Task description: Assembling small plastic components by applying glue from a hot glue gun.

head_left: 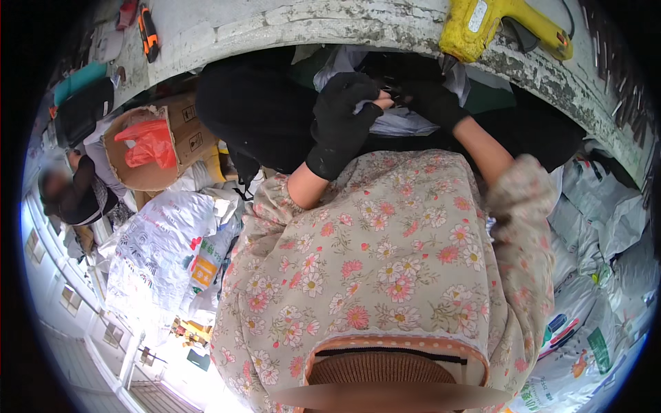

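My left hand (341, 122), in a black glove with bare fingertips, is closed in a pinch above my lap. What it pinches is too small and dark to make out. Close on its right is my right hand (435, 103), also black-gloved. Its fingers merge with dark shapes behind them, so their hold is hidden. Under both hands a whitish plastic bag (406, 125) lies crumpled across my dark-clothed lap. Past the right hand, a yellow glue gun (475, 31) rests on the worn table's edge, its dark nozzle pointing toward me.
The worn pale table (330, 26) curves across the far side. An orange-and-black utility knife (147, 34) lies at its left, thin dark strips (613, 76) at its right. Left of me stand a cardboard box (186, 131) with a red bag (153, 143), white sacks (155, 251) and a seated person (86, 186).
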A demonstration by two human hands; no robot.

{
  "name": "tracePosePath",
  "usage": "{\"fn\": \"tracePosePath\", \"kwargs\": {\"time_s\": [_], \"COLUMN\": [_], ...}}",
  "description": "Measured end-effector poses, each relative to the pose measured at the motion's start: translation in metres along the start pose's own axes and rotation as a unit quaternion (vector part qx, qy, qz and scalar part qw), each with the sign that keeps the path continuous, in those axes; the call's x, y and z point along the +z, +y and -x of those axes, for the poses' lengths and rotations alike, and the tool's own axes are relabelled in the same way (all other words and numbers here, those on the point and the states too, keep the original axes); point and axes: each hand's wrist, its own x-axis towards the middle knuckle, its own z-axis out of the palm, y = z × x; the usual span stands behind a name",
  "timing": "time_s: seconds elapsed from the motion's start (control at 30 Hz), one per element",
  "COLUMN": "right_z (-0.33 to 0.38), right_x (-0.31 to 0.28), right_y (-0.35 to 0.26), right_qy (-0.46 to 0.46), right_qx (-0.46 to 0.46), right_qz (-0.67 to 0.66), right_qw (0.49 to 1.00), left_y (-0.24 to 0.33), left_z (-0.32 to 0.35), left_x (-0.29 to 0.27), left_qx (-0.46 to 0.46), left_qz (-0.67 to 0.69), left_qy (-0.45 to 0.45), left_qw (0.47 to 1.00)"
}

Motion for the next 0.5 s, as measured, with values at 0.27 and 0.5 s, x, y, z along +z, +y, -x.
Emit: {"fn": "tracePosePath", "kwargs": {"time_s": [0.27, 0.5], "right_z": [-0.063, -0.026], "right_x": [0.090, 0.039], "right_y": [0.067, 0.020], "right_qy": [-0.003, 0.021], "right_qx": [-0.030, -0.049], "right_qz": [0.184, 0.144], "right_qw": [0.982, 0.988], "left_y": [0.021, 0.024], "left_z": [-0.039, -0.138], "left_x": [-0.011, -0.010], "left_qx": [-0.017, 0.072], "left_qz": [0.058, -0.214], "left_qy": [-0.023, 0.015], "left_qw": [0.998, 0.974]}}
